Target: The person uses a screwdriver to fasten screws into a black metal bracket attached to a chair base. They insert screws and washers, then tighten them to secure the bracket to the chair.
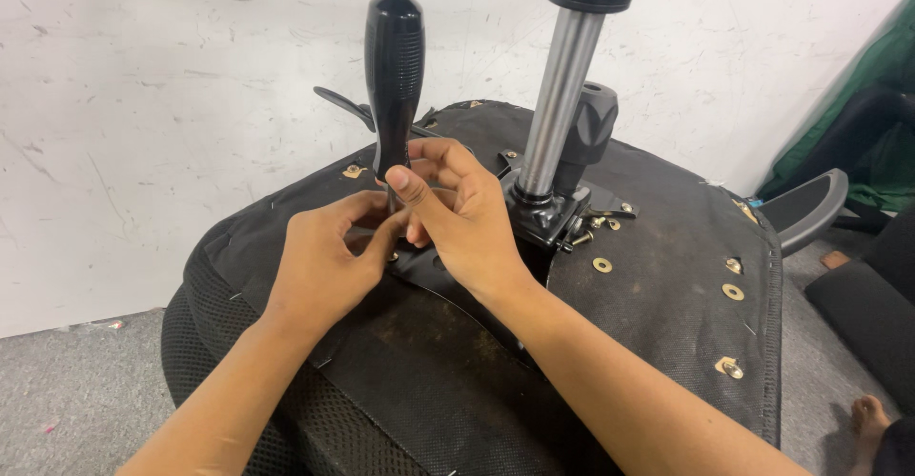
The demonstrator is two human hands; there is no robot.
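A black-handled screwdriver [394, 66] is being held upright on the overturned chair seat [658, 276], its shaft being pinched by the right hand [462, 219] and the left hand [324, 262], beside the gas cylinder [560, 95].

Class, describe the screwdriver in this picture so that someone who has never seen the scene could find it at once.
Start at the upturned black chair seat in front of the white wall, with a shiny metal column rising from its middle. Left of that column, both hands meet; the right hand and left hand steady an upright screwdriver. Its ribbed, rounded black handle stands alone above the fingers.
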